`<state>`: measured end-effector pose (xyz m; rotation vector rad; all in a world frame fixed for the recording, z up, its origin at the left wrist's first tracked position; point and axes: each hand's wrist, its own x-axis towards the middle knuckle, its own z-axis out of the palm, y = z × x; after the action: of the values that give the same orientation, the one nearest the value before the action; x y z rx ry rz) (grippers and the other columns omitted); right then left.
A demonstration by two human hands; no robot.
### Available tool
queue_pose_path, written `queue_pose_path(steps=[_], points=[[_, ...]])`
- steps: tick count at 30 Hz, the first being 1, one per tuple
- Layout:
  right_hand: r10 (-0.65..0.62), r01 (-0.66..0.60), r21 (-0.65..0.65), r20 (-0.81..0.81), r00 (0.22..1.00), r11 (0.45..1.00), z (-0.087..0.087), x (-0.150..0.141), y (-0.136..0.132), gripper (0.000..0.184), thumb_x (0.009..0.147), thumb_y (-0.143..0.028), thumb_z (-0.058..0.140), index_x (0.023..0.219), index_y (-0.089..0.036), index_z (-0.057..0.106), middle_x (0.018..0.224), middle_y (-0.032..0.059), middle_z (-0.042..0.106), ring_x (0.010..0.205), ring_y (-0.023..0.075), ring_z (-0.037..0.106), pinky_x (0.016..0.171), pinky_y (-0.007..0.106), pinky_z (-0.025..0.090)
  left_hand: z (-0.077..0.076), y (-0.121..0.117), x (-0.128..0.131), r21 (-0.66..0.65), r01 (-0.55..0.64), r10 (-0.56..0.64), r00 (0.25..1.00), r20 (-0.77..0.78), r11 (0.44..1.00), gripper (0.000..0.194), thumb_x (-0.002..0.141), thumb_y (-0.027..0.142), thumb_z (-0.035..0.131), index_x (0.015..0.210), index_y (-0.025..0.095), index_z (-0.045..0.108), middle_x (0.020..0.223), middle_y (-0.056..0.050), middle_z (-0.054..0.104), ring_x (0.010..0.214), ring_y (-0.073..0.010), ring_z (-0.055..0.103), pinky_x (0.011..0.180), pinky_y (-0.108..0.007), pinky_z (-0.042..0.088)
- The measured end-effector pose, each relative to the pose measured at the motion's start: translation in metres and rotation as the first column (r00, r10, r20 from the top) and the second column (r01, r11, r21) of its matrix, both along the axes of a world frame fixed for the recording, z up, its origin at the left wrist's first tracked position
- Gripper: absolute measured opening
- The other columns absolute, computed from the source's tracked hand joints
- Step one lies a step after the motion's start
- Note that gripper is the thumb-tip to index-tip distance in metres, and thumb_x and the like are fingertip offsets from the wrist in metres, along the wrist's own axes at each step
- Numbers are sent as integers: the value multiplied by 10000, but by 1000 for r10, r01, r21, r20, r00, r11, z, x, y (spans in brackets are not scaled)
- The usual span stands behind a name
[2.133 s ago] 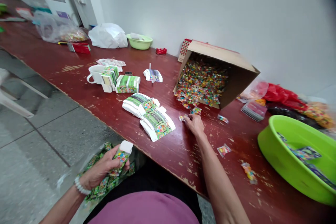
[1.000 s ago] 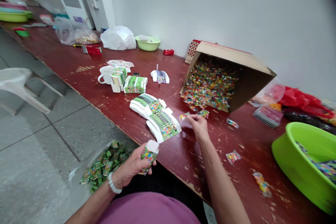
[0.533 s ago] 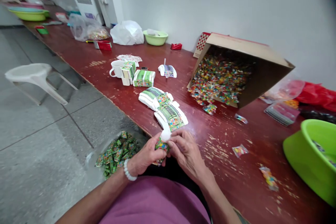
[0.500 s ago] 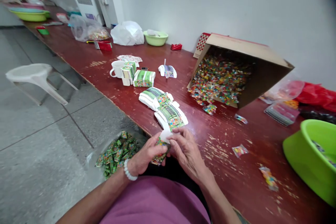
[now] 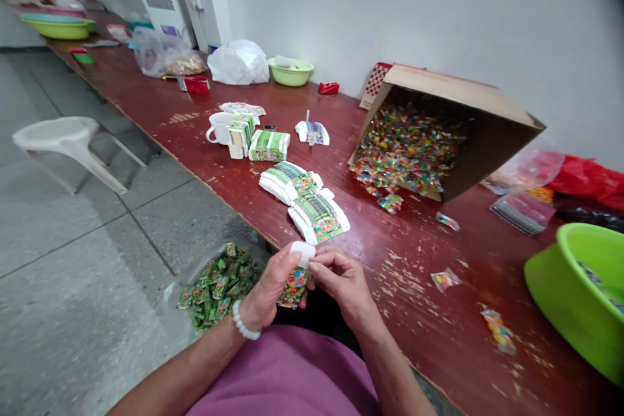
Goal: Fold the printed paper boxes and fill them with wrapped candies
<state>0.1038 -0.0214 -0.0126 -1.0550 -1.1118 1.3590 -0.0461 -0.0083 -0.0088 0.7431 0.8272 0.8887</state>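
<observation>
My left hand [image 5: 266,289] is wrapped round a small green printed carton [image 5: 295,281] with its white flap up, held over my lap at the table's near edge. My right hand [image 5: 341,276] meets it from the right, fingers pinched at the carton's open top; whatever they hold is hidden. Two fanned stacks of flat green-and-white cartons [image 5: 305,201] lie on the red-brown table [image 5: 429,338] just beyond my hands. A tipped cardboard box [image 5: 468,110] spills small colourful candy packets [image 5: 404,156] onto the table to the right.
A bag of filled green cartons [image 5: 214,283] sits by my left knee. A bright green basin [image 5: 580,299] stands at the right. Loose packets [image 5: 444,279] dot the table. A white mug [image 5: 218,128], more cartons, plastic bags and a pale green bowl [image 5: 291,71] lie further back. A white stool [image 5: 63,140] stands on the floor.
My right hand picked a candy packet from beside the box and came back to my left hand. Both hands now meet at the carton's open top.
</observation>
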Motion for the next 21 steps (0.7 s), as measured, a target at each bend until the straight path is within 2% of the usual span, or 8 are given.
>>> queue_pose_path(steps=[4, 6, 8, 10, 12, 15, 17, 21], points=[[31, -28, -78, 36, 999, 997, 5, 6, 5, 407, 782, -347, 781, 1147, -259, 624, 787, -32, 643, 538, 125, 623, 512, 248, 496, 2, 0, -2, 5, 78, -78, 997, -30, 997, 560, 917, 526, 555, 1362, 192, 486, 684, -21, 666, 481, -140, 596, 414, -203, 473], [93, -91, -18, 143, 985, 996, 8, 8, 4, 268, 872, -357, 685, 1107, -229, 666, 712, -22, 648, 542, 135, 625, 546, 260, 496, 1, 1, -3, -47, 113, -112, 993, 26, 992, 597, 929, 580, 495, 1398, 212, 452, 688, -27, 670, 471, -150, 605, 415, -217, 477], [73, -107, 104, 284, 956, 989, 11, 10, 2, 185, 932, -352, 603, 984, -216, 715, 643, -10, 642, 571, 153, 631, 618, 291, 515, 1, 3, -4, -108, 141, -129, 986, 108, 984, 623, 928, 636, 437, 1386, 215, 465, 667, -31, 667, 459, -160, 608, 411, -235, 491], [12, -116, 231, 408, 913, 966, 12, 11, 0, 156, 926, -328, 615, 954, -234, 737, 699, 15, 682, 740, 198, 681, 757, 337, 531, 0, 4, -4, -176, 162, -136, 979, 152, 971, 572, 925, 612, 465, 1332, 214, 521, 649, -23, 656, 463, -160, 612, 406, -235, 501], [12, -140, 261, 439, 898, 955, 13, 10, 0, 123, 901, -318, 651, 937, -251, 747, 800, 34, 715, 894, 228, 691, 826, 352, 529, -1, 4, -4, -215, 164, -134, 980, 147, 963, 471, 925, 529, 518, 1272, 215, 573, 641, -10, 642, 467, -149, 607, 401, -220, 496], [71, -104, 107, 281, 957, 989, 11, 6, 2, 124, 865, -353, 692, 853, -234, 725, 755, 12, 700, 660, 174, 681, 620, 288, 544, -3, 2, -2, -170, 118, -104, 991, 84, 978, 450, 935, 485, 507, 1286, 211, 575, 647, -14, 647, 476, -154, 605, 398, -220, 488], [95, -94, -13, 133, 987, 995, 9, 3, 6, 150, 810, -355, 749, 830, -213, 705, 715, -10, 688, 474, 110, 593, 485, 240, 491, -4, 1, -1, -127, 95, -90, 995, 38, 987, 517, 941, 526, 472, 1338, 202, 544, 649, -29, 667, 475, -163, 608, 405, -228, 487], [141, -149, -108, -76, 987, 983, 7, 0, 13, 197, 753, -345, 797, 752, -181, 690, 891, 29, 735, 422, 78, 564, 414, 228, 468, -6, 0, -1, -109, 163, -159, 986, 45, 981, 693, 938, 666, 347, 1378, 162, 527, 649, -54, 687, 408, -147, 586, 386, -218, 451]])
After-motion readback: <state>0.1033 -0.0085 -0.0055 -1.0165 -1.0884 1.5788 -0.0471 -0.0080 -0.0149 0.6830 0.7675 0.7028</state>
